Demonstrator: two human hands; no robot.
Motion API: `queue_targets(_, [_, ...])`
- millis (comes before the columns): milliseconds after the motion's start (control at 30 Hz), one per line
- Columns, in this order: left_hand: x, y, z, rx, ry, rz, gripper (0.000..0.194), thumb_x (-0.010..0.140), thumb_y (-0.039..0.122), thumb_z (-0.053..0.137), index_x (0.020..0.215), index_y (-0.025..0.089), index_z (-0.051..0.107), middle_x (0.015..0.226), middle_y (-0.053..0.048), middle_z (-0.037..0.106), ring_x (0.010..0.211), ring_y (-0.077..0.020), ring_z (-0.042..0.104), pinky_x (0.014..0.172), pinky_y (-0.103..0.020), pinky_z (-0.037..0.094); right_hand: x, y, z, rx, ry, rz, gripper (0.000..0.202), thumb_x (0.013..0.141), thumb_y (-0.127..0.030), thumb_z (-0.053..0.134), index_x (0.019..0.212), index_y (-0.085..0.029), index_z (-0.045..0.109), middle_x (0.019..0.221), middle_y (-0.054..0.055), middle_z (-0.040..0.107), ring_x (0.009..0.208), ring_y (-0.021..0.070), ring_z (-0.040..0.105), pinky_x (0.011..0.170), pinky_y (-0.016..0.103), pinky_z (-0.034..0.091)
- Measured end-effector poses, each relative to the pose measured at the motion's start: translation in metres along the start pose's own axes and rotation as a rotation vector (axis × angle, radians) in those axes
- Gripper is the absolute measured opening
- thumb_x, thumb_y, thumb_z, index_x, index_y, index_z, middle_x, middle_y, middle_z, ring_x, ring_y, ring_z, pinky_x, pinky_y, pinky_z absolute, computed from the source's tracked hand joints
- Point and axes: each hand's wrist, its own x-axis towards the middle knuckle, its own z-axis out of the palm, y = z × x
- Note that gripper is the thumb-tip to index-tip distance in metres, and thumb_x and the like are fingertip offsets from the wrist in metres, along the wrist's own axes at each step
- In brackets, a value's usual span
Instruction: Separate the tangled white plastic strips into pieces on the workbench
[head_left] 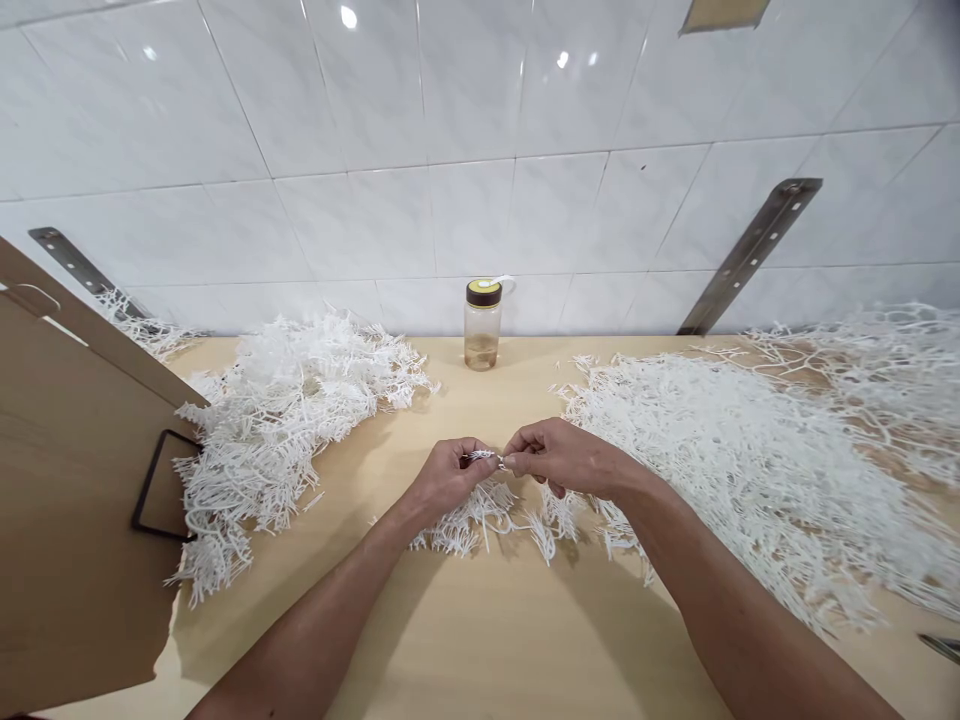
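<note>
Near the middle of the table, my left hand is closed in a pinch on a small bunch of thin white branching plastic sprigs. The fingertips of my right hand pinch at the end of the same bunch, almost touching my left thumb. What exactly sits between the right fingertips is too small to make out. Below both hands lie loose white sprigs on the table. A large heap of short white pieces spreads beside my right forearm, and another pile of white sprigs lies to the left.
A bottle with a dark and yellow lid stands by the tiled wall. At the left is a brown board with a black wire handle. Metal brackets are fixed to the wall. White branching strands lie at far right.
</note>
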Motion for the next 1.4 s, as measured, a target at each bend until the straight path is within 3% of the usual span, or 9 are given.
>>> queue_targets(300, [0.000, -0.003, 0.000, 0.132, 0.018, 0.019, 0.025, 0.075, 0.038, 0.067, 0.079, 0.013, 0.066, 0.063, 0.000, 0.057, 0.056, -0.0108, 0.047, 0.053, -0.023, 0.033, 0.008, 0.011, 0.006, 0.000, 0.032, -0.022, 0.022, 0.079, -0.038, 0.062, 0.076, -0.017, 0.066, 0.063, -0.001, 0.053, 0.052, 0.0104, 0.048, 0.045, 0.024, 0.044])
queue_targets(667, [0.000, 0.000, 0.001, 0.170, 0.033, -0.005, 0.020, 0.071, 0.033, 0.068, 0.072, 0.013, 0.067, 0.058, 0.001, 0.056, 0.054, -0.0112, 0.046, 0.051, -0.023, 0.030, 0.007, 0.009, 0.013, -0.017, 0.022, -0.028, 0.019, 0.079, -0.035, 0.059, 0.079, -0.017, 0.066, 0.064, 0.001, 0.057, 0.053, 0.0112, 0.048, 0.043, 0.023, 0.039])
queue_targets(800, [0.000, 0.002, -0.002, 0.091, -0.009, -0.038, 0.025, 0.068, 0.036, 0.074, 0.073, 0.012, 0.067, 0.060, 0.001, 0.057, 0.054, -0.0103, 0.046, 0.051, -0.023, 0.033, 0.005, 0.007, 0.014, -0.005, 0.009, -0.030, 0.015, 0.079, -0.032, 0.059, 0.078, -0.018, 0.062, 0.065, 0.000, 0.055, 0.054, 0.0099, 0.045, 0.044, 0.022, 0.037])
queue_targets(967, [-0.001, 0.002, -0.009, -0.083, -0.137, -0.101, 0.039, 0.068, 0.049, 0.077, 0.079, 0.013, 0.065, 0.057, 0.002, 0.053, 0.045, -0.0069, 0.039, 0.043, -0.022, 0.024, 0.005, 0.006, 0.014, 0.060, -0.003, -0.010, 0.018, 0.080, -0.036, 0.061, 0.081, -0.018, 0.060, 0.067, -0.002, 0.053, 0.052, 0.0087, 0.044, 0.045, 0.022, 0.036])
queue_targets(1067, [-0.002, 0.003, -0.008, -0.152, -0.140, -0.116, 0.039, 0.069, 0.048, 0.077, 0.077, 0.014, 0.062, 0.057, 0.003, 0.051, 0.044, -0.0064, 0.039, 0.042, -0.021, 0.024, 0.005, 0.005, 0.015, 0.080, 0.004, -0.022, 0.016, 0.080, -0.035, 0.060, 0.080, -0.019, 0.058, 0.068, -0.003, 0.053, 0.053, 0.0084, 0.042, 0.046, 0.022, 0.034])
queue_targets(1400, [-0.001, 0.003, -0.003, -0.286, -0.040, -0.151, 0.044, 0.063, 0.048, 0.080, 0.064, 0.017, 0.050, 0.052, 0.007, 0.041, 0.042, -0.0044, 0.034, 0.041, -0.020, 0.024, 0.008, 0.000, 0.031, -0.128, 0.236, -0.190, 0.003, 0.077, -0.022, 0.053, 0.075, -0.020, 0.052, 0.069, -0.002, 0.055, 0.061, 0.0117, 0.043, 0.054, 0.025, 0.031])
